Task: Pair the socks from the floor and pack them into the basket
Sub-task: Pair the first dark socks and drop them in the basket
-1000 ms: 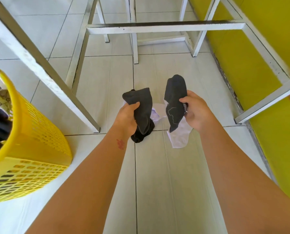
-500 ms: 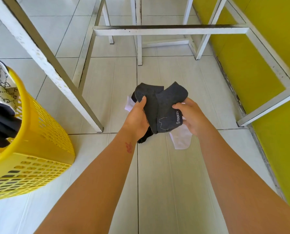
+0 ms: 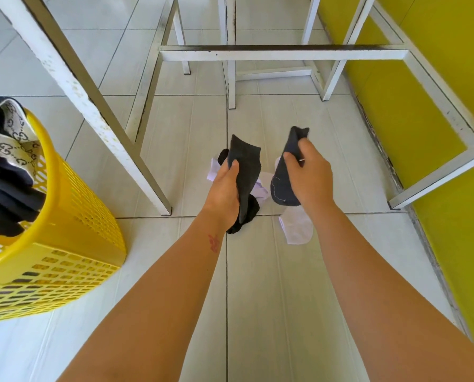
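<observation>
Dark socks (image 3: 245, 166) in both hands, over white tiled floor (image 3: 257, 285).

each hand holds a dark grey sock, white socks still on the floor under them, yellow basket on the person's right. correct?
One thing is off: the yellow basket stands on the person's left, not the right, as the head view shows. The rest holds: the left hand and the right hand each grip a dark grey sock, with white socks on the floor below.
</observation>
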`<move>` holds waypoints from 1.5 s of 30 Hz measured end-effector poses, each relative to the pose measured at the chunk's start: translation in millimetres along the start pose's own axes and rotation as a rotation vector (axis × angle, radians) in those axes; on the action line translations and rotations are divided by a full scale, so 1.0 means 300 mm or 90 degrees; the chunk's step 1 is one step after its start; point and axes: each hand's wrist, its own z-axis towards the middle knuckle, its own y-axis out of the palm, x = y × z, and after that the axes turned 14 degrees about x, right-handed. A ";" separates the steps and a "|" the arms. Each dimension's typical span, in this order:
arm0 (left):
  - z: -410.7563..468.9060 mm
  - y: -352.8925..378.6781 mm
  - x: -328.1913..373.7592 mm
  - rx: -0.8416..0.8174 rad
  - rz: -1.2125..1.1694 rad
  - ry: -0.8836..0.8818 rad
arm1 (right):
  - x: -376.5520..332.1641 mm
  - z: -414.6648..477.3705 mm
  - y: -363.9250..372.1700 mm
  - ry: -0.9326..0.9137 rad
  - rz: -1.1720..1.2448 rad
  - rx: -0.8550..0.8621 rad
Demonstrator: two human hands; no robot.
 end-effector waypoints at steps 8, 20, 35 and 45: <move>-0.040 0.052 -0.019 -0.106 -0.036 0.001 | -0.049 -0.068 0.057 -0.151 -0.101 -0.066; -0.014 0.015 -0.006 -0.047 -0.055 -0.006 | -0.088 -0.017 0.055 0.386 0.232 -0.322; -0.009 -0.078 0.118 0.053 0.099 0.032 | -0.136 0.030 0.069 0.083 0.091 -0.310; -0.200 -0.230 0.325 0.122 0.255 0.075 | -0.422 0.006 0.058 0.134 0.207 -0.399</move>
